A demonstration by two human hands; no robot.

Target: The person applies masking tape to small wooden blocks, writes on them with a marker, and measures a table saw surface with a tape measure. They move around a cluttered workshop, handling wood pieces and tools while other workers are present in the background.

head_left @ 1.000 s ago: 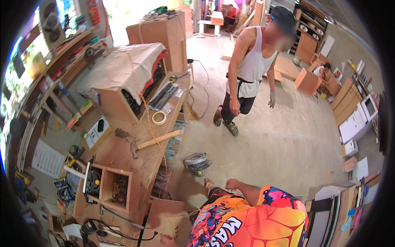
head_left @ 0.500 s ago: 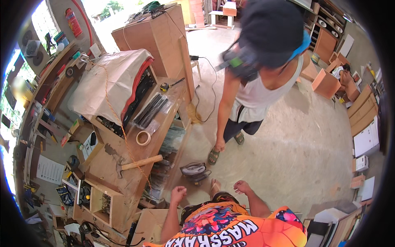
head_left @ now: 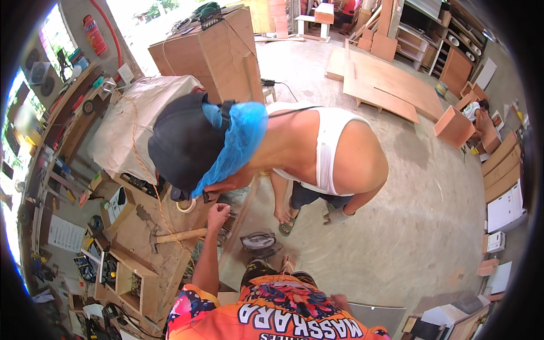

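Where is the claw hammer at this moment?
In the head view, the claw hammer lies left of centre on the workbench, just below the tape roll.

And here's the wooden surface (head_left: 177, 256), a hammer (head_left: 182, 235) lying on it, a roll of tape (head_left: 184, 211) beyond, an open wooden box (head_left: 149, 290) toward the near end! Down on the floor (head_left: 408, 226), a greyish item (head_left: 258, 241) sits, wooden panels (head_left: 399, 73) farther out
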